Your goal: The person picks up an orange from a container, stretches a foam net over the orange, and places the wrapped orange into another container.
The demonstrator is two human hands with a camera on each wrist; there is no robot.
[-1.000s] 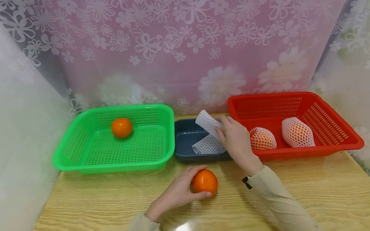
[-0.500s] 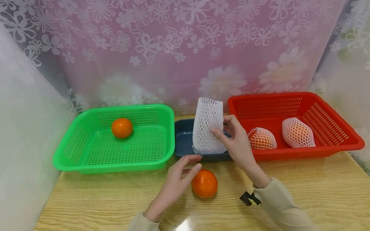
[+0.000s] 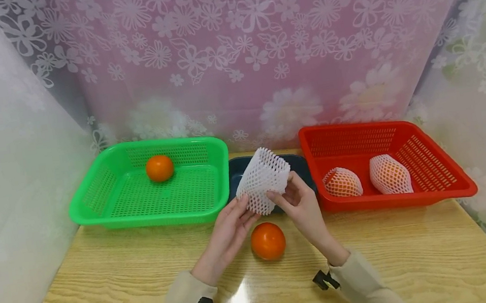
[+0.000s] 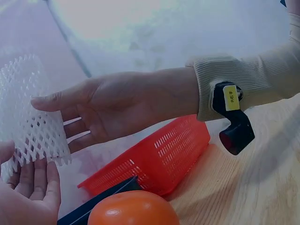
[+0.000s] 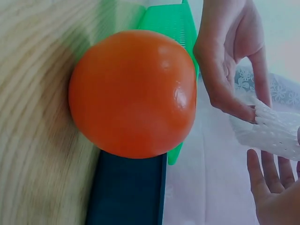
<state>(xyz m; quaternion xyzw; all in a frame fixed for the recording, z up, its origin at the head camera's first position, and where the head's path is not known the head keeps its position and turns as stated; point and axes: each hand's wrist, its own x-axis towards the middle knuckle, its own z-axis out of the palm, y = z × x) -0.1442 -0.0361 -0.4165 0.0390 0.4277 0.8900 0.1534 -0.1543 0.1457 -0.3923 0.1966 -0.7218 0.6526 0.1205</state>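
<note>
Both hands hold a white foam fruit net (image 3: 264,177) above the dark blue tray (image 3: 236,165). My left hand (image 3: 228,233) pinches its lower left edge between thumb and fingers. At its right side my right hand (image 3: 301,210) grips it, thumb in front and fingers behind, as the left wrist view also shows. The net looks flat and tilted. Just below the hands, on the wooden table, sits a bare orange fruit (image 3: 268,241), round and smooth; it looms large in the right wrist view (image 5: 133,93).
To the left stands a green basket (image 3: 155,222) with one orange fruit (image 3: 159,168) inside. A red basket (image 3: 397,200) on the right holds two fruits in white nets (image 3: 390,174). Behind the containers hangs a pink flowered curtain (image 3: 231,61).
The right hand has lifted the net from the tray and drawn it nearer. The left hand has let go of the orange fruit, moved up and taken the net's lower left edge.
</note>
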